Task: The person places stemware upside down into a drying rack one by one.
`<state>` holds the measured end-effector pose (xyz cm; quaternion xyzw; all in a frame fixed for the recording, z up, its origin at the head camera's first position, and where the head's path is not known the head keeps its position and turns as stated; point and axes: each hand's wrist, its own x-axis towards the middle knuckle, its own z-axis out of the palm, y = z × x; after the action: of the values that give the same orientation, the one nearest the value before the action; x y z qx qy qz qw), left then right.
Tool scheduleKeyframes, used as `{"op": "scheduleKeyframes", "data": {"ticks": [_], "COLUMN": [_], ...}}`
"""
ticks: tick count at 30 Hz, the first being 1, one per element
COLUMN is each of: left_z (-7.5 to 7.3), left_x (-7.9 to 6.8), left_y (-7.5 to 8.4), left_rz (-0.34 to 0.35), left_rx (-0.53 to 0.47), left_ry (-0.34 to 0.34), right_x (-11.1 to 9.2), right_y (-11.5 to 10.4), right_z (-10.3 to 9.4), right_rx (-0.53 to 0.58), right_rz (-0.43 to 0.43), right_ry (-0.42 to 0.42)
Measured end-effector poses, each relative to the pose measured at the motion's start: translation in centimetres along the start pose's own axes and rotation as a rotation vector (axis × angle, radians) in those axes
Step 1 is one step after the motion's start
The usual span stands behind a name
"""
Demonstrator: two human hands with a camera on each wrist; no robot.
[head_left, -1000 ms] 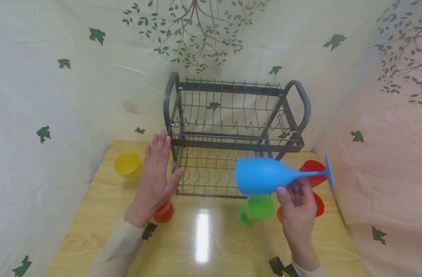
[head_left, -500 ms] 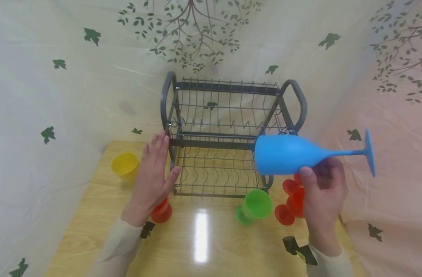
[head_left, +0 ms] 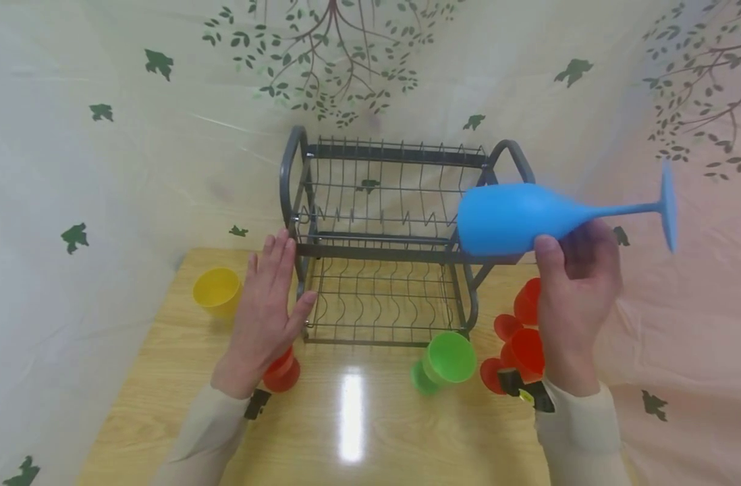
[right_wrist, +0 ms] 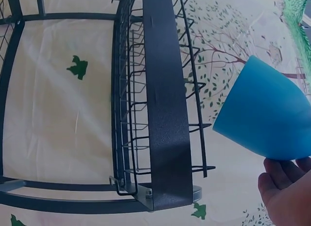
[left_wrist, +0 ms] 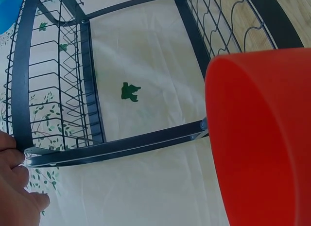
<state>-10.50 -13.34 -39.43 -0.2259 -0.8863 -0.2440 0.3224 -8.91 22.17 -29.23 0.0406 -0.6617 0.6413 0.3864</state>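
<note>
My right hand (head_left: 580, 290) holds a blue plastic goblet (head_left: 510, 219) on its side, thumb and fingers round the narrow end of its bowl. The cup's mouth points left and its stem and foot point right. It is in the air in front of the right part of the upper tier of a dark two-tier dish rack (head_left: 376, 253); in the right wrist view the blue goblet (right_wrist: 267, 109) is apart from the rack. My left hand (head_left: 264, 317) lies with straight fingers against the rack's left front corner. In the left wrist view its fingertips (left_wrist: 12, 158) touch the frame.
A green goblet (head_left: 449, 358) stands at the rack's front right. Two red goblets (head_left: 522, 354) are below my right forearm and hand. Another red goblet (head_left: 282, 374), partly hidden, stands beside my left wrist. A yellow cup (head_left: 217, 291) is at the left. Printed cloth hangs behind.
My right hand has carried the blue goblet to the right and up, from in front of the lower tier to the upper tier's level. My left hand has stayed at the rack.
</note>
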Motion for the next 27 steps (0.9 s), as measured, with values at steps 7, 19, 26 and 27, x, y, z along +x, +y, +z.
{"op": "scheduleKeyframes", "data": {"ticks": [7,19,26,27], "left_z": [-0.1,0.1,0.0,0.0], "left_x": [-0.1,-0.2,-0.3,-0.3], "left_y": [0.0,0.0,0.1,0.1], "left_rz": [0.002,0.014,0.009,0.010], "left_rx": [0.002,0.009,0.016,0.018], "left_ry": [-0.005,0.014,0.007,0.007], "right_x": [1.6,5.2,7.9,8.1], "right_y": [-1.1,-0.8,1.8,2.1], "right_z": [1.8,3.4,2.9,2.8], "right_rx": [-0.015,-0.043,-0.235,-0.255], "right_rz": [0.014,-0.060,-0.017,-0.005], "right_ry": [-0.027,-0.111,-0.207,-0.222]}}
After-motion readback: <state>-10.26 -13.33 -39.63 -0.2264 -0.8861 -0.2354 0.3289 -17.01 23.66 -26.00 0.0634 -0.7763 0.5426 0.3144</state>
